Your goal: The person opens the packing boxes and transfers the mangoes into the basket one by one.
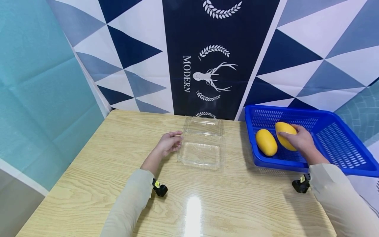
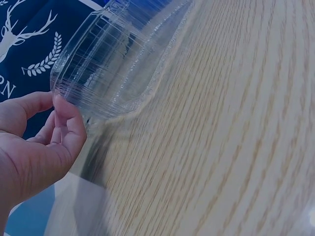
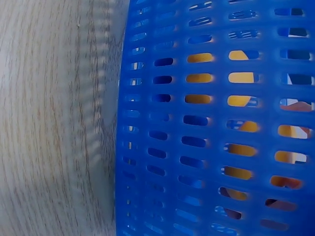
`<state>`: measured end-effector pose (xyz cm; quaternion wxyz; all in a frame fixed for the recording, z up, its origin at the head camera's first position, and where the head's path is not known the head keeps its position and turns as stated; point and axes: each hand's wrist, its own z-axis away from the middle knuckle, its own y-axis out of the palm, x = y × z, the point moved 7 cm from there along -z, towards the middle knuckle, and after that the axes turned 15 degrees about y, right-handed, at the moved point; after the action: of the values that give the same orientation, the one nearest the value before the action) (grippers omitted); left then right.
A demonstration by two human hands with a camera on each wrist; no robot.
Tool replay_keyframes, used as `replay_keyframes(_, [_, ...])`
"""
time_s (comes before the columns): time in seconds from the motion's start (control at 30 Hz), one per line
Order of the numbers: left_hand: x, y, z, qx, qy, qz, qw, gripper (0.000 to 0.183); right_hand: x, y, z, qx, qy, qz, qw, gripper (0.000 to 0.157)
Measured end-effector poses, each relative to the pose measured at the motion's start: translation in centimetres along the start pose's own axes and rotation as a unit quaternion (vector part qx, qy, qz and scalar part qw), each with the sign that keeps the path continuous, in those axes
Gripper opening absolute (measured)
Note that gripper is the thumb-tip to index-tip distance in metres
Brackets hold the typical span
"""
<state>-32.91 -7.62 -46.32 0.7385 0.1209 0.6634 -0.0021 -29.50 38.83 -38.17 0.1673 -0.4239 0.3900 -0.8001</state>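
A clear plastic clamshell box (image 1: 201, 153) stands on the table with its lid (image 1: 204, 126) raised toward the back wall. My left hand (image 1: 170, 143) is at the box's left side, and in the left wrist view thumb and forefinger pinch the rim of the clear plastic (image 2: 98, 73). Over the blue basket (image 1: 279, 163), my right hand (image 1: 302, 140) grips a yellow mango (image 1: 285, 133) between thumb and fingers. Another yellow mango (image 1: 266, 142) lies in the basket just left of it. In the right wrist view, the basket's slotted side (image 3: 211, 142) mostly hides the hand and fruit.
The wooden table (image 1: 118, 164) runs up to a patterned cloth wall (image 1: 142, 56) at the back. The basket fills the table's right back corner, its raised rim standing between the right forearm and the fruit. Light glares off the table near the front.
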Motion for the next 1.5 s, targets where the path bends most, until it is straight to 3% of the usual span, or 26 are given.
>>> replay_keyframes(1.5, [0.0,-0.1,-0.2,0.002,-0.007,0.008,0.9999,0.044,-1.1,0.4,-1.3,0.039,0.064,0.045,0.996,0.098])
